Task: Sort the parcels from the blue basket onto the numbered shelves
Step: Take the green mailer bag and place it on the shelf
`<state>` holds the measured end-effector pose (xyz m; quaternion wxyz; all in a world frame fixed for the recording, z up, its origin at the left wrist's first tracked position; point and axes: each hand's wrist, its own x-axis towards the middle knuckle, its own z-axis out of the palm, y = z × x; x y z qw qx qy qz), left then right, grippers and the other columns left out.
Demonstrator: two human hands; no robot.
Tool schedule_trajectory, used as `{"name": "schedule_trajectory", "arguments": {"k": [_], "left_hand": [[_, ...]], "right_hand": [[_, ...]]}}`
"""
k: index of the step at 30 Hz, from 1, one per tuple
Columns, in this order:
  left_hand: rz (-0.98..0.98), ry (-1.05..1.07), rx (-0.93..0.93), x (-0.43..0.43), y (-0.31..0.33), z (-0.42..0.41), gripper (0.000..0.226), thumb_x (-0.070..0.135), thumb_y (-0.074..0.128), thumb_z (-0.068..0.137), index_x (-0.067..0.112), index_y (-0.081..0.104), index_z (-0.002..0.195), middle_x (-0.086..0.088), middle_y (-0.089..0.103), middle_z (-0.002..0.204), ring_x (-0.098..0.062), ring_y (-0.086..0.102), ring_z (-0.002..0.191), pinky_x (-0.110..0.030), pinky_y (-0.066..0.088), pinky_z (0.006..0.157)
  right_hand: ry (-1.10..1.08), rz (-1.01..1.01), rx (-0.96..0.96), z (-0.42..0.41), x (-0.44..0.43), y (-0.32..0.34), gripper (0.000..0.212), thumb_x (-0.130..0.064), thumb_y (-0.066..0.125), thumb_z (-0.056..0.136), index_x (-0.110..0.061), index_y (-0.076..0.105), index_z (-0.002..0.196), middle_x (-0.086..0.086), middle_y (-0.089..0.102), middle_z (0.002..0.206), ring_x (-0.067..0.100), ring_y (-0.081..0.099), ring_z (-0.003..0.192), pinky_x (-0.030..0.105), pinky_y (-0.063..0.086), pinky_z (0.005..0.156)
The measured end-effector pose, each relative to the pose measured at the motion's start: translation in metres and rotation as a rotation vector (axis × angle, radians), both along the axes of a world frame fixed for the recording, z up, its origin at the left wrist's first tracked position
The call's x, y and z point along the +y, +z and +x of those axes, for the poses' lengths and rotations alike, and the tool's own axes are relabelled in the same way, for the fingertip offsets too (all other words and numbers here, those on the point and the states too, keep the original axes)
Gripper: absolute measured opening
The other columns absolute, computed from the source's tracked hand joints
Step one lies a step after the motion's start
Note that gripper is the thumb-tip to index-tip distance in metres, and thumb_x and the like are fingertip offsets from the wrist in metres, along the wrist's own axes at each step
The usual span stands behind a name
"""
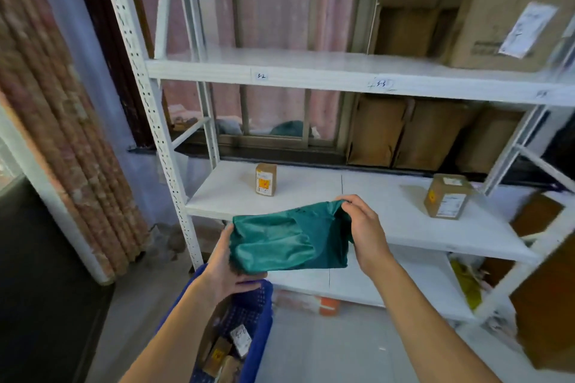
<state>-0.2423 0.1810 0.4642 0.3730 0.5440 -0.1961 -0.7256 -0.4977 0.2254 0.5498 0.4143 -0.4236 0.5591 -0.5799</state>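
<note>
both hands grip a green poly-bag parcel [289,239] mid-frame above the blue basket [258,305]: left hand [227,267] clamping its end, right hand [361,227] pinching the top corner. best to read its label before choosing a shelf.

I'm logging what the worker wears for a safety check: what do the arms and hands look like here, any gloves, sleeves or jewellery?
Both hands are bare: no gloves on the left hand or the right hand. The forearms are uncovered as far as the picture's bottom edge, so no sleeve shows. No watch, bracelet or ring can be seen on either wrist or on the visible fingers, though the picture is somewhat blurred.
</note>
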Motion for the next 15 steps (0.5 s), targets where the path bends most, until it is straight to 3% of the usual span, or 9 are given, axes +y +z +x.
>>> {"name": "schedule_trajectory", "arguments": {"k": [4, 7, 11, 15], "left_hand": [[-0.048, -0.134, 0.051, 0.006, 0.034, -0.024, 0.088, 0.087, 0.039, 0.080, 0.021, 0.055, 0.136, -0.018, 0.065, 0.130, -0.044, 0.061, 0.118, -0.061, 0.044, 0.102], [-0.075, -0.254, 0.066, 0.005, 0.060, -0.041, 0.087, 0.085, 0.043, 0.080, 0.019, 0.059, 0.135, -0.020, 0.066, 0.128, -0.043, 0.059, 0.122, -0.063, 0.039, 0.107], [-0.098, -0.350, 0.130, 0.010, 0.095, -0.061, 0.087, 0.084, 0.047, 0.079, 0.015, 0.065, 0.130, -0.023, 0.067, 0.127, -0.042, 0.062, 0.119, -0.060, 0.047, 0.100], [-0.170, -0.599, 0.030, 0.017, 0.131, -0.064, 0.076, 0.072, 0.051, 0.084, 0.012, 0.066, 0.127, -0.022, 0.068, 0.125, -0.040, 0.068, 0.108, -0.057, 0.055, 0.088]], "right_hand": [[-0.050, -0.058, -0.050, -0.040, 0.020, 0.039, 0.029, -0.015, 0.046, 0.099, -0.021, 0.068, 0.081, 0.003, 0.066, 0.083, 0.019, 0.058, 0.082, 0.032, 0.042, 0.071], [-0.069, -0.105, -0.091, -0.058, 0.029, 0.065, 0.031, -0.014, 0.046, 0.097, -0.022, 0.070, 0.080, 0.004, 0.067, 0.082, 0.018, 0.061, 0.079, 0.030, 0.045, 0.069], [-0.090, -0.173, -0.171, -0.071, 0.043, 0.091, 0.026, -0.013, 0.048, 0.094, -0.019, 0.069, 0.080, 0.007, 0.066, 0.082, 0.022, 0.061, 0.080, 0.033, 0.047, 0.073], [-0.108, -0.199, -0.282, -0.077, 0.052, 0.114, 0.020, -0.016, 0.052, 0.089, -0.014, 0.068, 0.077, 0.013, 0.063, 0.085, 0.027, 0.060, 0.080, 0.042, 0.047, 0.077]]}}
